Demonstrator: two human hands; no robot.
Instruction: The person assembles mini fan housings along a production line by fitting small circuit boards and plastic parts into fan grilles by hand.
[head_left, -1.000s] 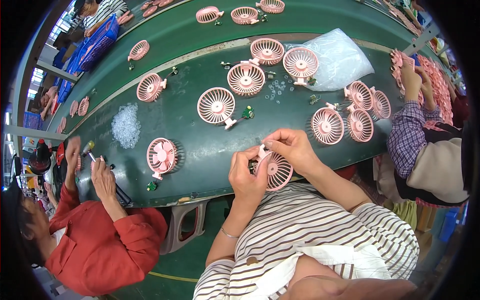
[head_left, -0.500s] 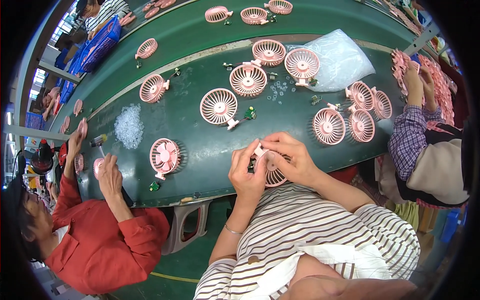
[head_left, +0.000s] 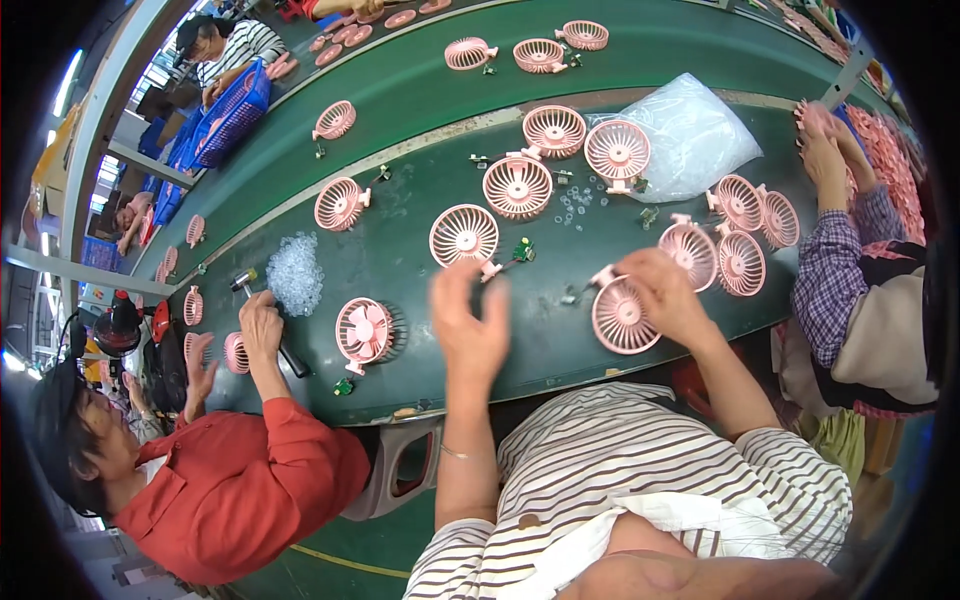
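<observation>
My left hand (head_left: pixel 468 325) is slightly blurred, with thumb and fingers apart and nothing between them. It is at the near edge of a pink fan cage (head_left: pixel 463 237), whose short neck leads to a small green circuit board (head_left: pixel 524 249). My right hand (head_left: pixel 668 297) pinches the upper right rim of another pink fan cage (head_left: pixel 622 322). This cage is down at the table's near side, its neck pointing up and left. A small blurred part (head_left: pixel 572 295) is beside that neck. Just beyond my right hand stands one more fan cage (head_left: pixel 690 254).
Several fan cages (head_left: pixel 741 262) cluster at right. A clear plastic bag (head_left: pixel 690 135) is behind them. Small clear rings (head_left: pixel 296 275) form a pile at left, near a fan cage with blades (head_left: pixel 364 332). A red-sleeved co-worker's hand (head_left: pixel 261 325) holds a hammer (head_left: pixel 243 281).
My hands were together on one fan cage near my body. They have parted: the right has carried the cage rightward to the table, the left has moved toward another cage. The view has shifted.
</observation>
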